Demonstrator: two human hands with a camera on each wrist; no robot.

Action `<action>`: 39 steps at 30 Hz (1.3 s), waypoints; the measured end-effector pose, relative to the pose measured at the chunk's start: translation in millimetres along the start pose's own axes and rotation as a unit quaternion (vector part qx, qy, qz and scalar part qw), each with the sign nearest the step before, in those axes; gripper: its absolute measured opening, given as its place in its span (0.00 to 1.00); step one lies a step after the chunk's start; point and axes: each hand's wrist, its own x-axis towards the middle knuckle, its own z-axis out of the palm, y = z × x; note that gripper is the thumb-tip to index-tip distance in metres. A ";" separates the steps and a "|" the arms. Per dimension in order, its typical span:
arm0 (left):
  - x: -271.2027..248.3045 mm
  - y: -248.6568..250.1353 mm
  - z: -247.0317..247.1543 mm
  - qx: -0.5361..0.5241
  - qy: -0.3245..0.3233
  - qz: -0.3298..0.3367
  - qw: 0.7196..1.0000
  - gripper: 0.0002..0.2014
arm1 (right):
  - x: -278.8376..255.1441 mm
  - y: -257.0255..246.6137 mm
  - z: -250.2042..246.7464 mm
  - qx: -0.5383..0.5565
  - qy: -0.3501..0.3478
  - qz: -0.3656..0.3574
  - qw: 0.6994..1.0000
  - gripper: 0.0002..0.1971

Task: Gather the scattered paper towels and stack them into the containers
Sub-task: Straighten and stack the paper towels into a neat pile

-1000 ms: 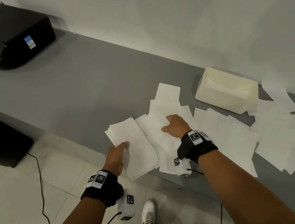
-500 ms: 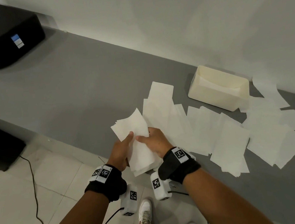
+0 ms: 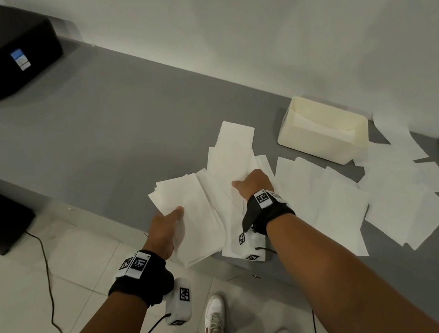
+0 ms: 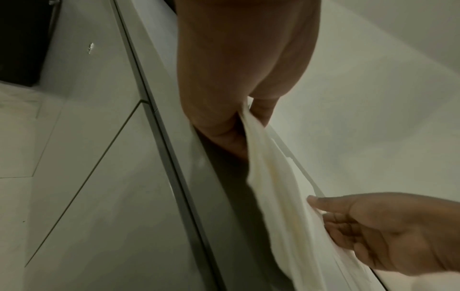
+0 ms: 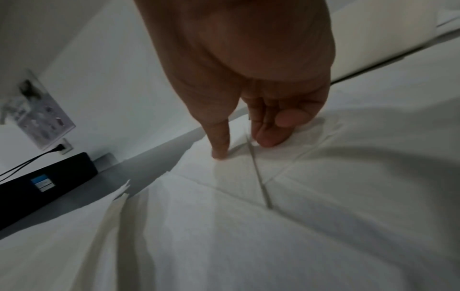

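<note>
Left hand [image 3: 168, 228] gripping a stack of paper towels [image 3: 191, 213] at the counter [image 3: 95, 142] edge; right hand [image 3: 253, 187], fingers extended, pressing scattered towels [image 3: 323, 195] (near the cream container [image 3: 322, 138]).

Grey bench [image 3: 115, 129] carries scattered white paper towels [image 3: 326, 203], a cream container [image 3: 322, 138] near the wall, and a black printer [image 3: 2, 48] at far left.
</note>
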 end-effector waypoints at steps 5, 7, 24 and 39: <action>-1.1 2.2 4.7 0.008 0.002 -0.003 1.000 0.11 | 8.5 -4.3 13.4 -0.018 0.024 0.003 1.000 0.07; -1.5 4.3 4.8 0.006 -0.005 -0.001 1.000 0.11 | 7.7 -3.6 16.2 0.009 0.028 -0.009 1.000 0.02; 1.0 11.7 15.7 0.002 -0.035 -0.025 0.999 0.14 | -52.3 12.2 -2.0 0.308 -0.161 -0.133 0.928 0.17; 5.0 15.2 -10.3 0.011 0.004 0.019 1.000 0.12 | -38.7 19.4 48.4 -0.103 0.016 -0.106 0.989 0.25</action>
